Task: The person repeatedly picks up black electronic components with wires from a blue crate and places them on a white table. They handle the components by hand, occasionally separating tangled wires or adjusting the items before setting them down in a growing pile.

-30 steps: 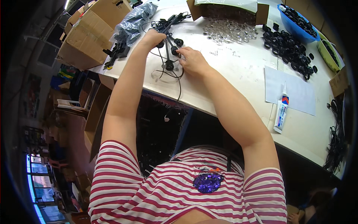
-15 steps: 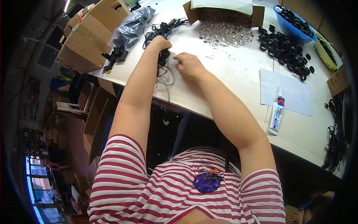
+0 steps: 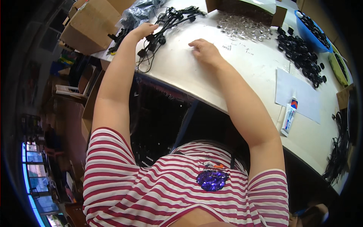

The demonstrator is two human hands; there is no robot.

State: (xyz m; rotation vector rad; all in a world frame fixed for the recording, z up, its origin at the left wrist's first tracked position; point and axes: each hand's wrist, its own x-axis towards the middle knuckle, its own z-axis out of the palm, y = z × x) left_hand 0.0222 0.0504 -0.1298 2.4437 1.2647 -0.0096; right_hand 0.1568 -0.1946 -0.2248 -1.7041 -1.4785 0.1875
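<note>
A bundle of black wires with small black sockets [image 3: 160,36] lies at the left end of the white table [image 3: 234,87]. My left hand [image 3: 141,31] is on top of this bundle and grips it near the table's left edge; loose wire ends hang down below the hand. My right hand [image 3: 204,51] rests on the bare tabletop a little to the right, fingers loosely curled, with nothing in it. A few tiny clear pieces [image 3: 227,47] lie just beyond its fingers.
Cardboard boxes [image 3: 90,22] stand off the left end, a bag of black parts [image 3: 138,11] behind the bundle. Farther back are a pile of clear pieces [image 3: 245,30], black round parts [image 3: 300,53] and a blue bin [image 3: 314,28]. A white sheet [image 3: 298,94], glue tube [image 3: 289,117] and cables [image 3: 338,151] lie right.
My left hand has dragged the wire bundle leftward toward the table's edge. My right hand has let go of the wires and now lies apart from them on the tabletop.
</note>
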